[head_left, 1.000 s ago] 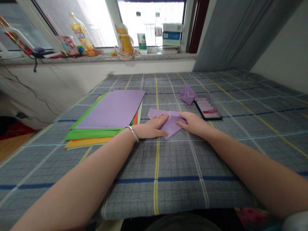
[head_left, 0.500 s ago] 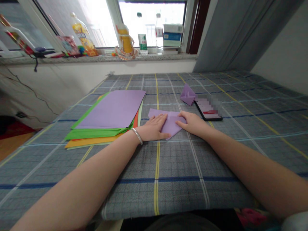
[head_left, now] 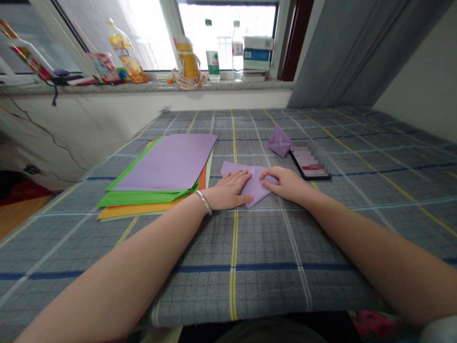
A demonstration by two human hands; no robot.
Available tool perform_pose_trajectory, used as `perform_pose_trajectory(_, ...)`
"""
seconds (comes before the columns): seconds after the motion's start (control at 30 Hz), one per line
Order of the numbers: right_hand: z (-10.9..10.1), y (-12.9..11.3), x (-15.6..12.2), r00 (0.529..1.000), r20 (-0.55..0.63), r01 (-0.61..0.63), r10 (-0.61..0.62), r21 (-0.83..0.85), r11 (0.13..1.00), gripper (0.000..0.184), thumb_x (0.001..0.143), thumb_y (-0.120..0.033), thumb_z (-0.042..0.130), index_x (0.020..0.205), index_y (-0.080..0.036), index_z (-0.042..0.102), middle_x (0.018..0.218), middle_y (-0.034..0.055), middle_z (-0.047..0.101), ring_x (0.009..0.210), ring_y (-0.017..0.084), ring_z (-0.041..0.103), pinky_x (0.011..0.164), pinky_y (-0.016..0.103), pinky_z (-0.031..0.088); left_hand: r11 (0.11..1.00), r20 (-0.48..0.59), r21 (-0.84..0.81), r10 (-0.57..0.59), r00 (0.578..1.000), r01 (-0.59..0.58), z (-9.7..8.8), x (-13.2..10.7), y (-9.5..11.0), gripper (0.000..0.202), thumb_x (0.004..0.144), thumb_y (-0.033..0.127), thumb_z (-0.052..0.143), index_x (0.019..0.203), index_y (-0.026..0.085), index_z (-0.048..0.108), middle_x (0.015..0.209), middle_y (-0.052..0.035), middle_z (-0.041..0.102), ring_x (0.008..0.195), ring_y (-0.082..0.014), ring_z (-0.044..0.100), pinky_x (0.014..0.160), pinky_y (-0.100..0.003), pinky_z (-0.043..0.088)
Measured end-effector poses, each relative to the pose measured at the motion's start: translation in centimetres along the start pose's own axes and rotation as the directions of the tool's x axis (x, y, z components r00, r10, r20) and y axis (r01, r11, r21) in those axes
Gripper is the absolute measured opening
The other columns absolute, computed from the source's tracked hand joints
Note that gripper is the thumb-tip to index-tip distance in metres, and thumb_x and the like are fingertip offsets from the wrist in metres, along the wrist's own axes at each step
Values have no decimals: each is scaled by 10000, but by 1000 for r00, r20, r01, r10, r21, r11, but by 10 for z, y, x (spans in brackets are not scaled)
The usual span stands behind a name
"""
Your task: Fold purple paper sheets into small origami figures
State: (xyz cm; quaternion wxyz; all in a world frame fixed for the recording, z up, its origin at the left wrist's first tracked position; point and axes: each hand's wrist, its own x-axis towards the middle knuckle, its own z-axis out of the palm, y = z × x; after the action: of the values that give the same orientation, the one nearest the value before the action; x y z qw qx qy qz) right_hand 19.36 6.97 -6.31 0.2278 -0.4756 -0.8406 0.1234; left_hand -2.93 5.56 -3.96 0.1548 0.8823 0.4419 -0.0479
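Observation:
A partly folded purple paper [head_left: 254, 185] lies on the plaid cloth in front of me. My left hand [head_left: 230, 190], with a silver bracelet at the wrist, lies flat on the paper's left part, fingers stretched out. My right hand [head_left: 287, 183] rests on the paper's right part, its fingers curled and pressing on a fold. Neither hand lifts the sheet off the cloth.
A stack of coloured sheets [head_left: 157, 174], purple on top over green and orange, lies to the left. A small folded purple piece [head_left: 279, 141] and a phone [head_left: 310, 163] lie behind my right hand. Bottles [head_left: 213, 50] and boxes stand on the window sill. A grey curtain [head_left: 342, 52] hangs at right.
My right hand's fingers have slid a little to the left along the paper. My left hand has stayed flat on the sheet.

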Motion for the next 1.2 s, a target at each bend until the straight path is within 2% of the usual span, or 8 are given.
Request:
perform_pose_trajectory(0.2,2,6,0,999,23,48,-48,7,999,223,858,-288,573,1040,-254,697,1074,43,680,1008,212,609,924,359,445,1000,-17,14,-1,1000,2,2,1,0,797,893,550,308,1512,85,117,1592,-146,84,1476,-254,70,1187,-432,78)
perform_pose_trajectory(0.37,3,7,-1,999,21,48,-49,18,999,255,870,-311,570,1075,-253,710,1035,57,660,965,206,610,895,355,457,1000,-38,18,-11,999,11,3,2,1,764,913,527,272,1508,68,139,1592,-139,114,1474,-246,91,1188,-418,92)
perform_pose_trajectory(0.53,4,9,0,999,25,48,-48,-4,999,264,868,-333,580,1090,-271,710,1023,56,651,928,201,613,864,355,463,999,-159,-9,-45,986,44,9,6,3,724,934,538,209,1484,68,210,1558,-155,249,1440,-254,227,1169,-402,174)
perform_pose_trajectory(0.67,5,10,0,997,22,67,-67,-9,998,263,873,-333,576,1092,-268,706,1031,54,656,954,204,611,883,355,460,997,-241,40,-48,969,60,14,8,5,801,882,599,344,1480,79,230,1538,-166,290,1402,-295,298,1149,-401,212)
perform_pose_trajectory(0.83,4,9,1,997,22,79,-79,-22,997,272,869,-329,580,1098,-245,701,1039,64,666,992,216,610,905,358,455,998,-195,55,0,981,11,11,7,1,896,832,631,410,1490,62,195,1545,-180,267,1420,-286,264,1161,-376,190)
perform_pose_trajectory(0.97,2,7,0,996,31,79,-78,-16,997,265,863,-312,588,1098,-259,698,1077,55,672,1012,218,605,927,370,450,999,-141,39,22,990,-16,8,6,-3,968,796,670,439,1498,61,170,1556,-190,230,1435,-295,231,1167,-401,183)
perform_pose_trajectory(1.2,2,6,-1,997,37,72,-70,-35,997,274,871,-325,581,1103,-246,704,1018,65,665,953,212,616,887,354,463,999,-111,23,46,993,-43,4,3,-2,937,784,632,511,1505,125,192,1574,-168,188,1451,-308,177,1167,-437,165)
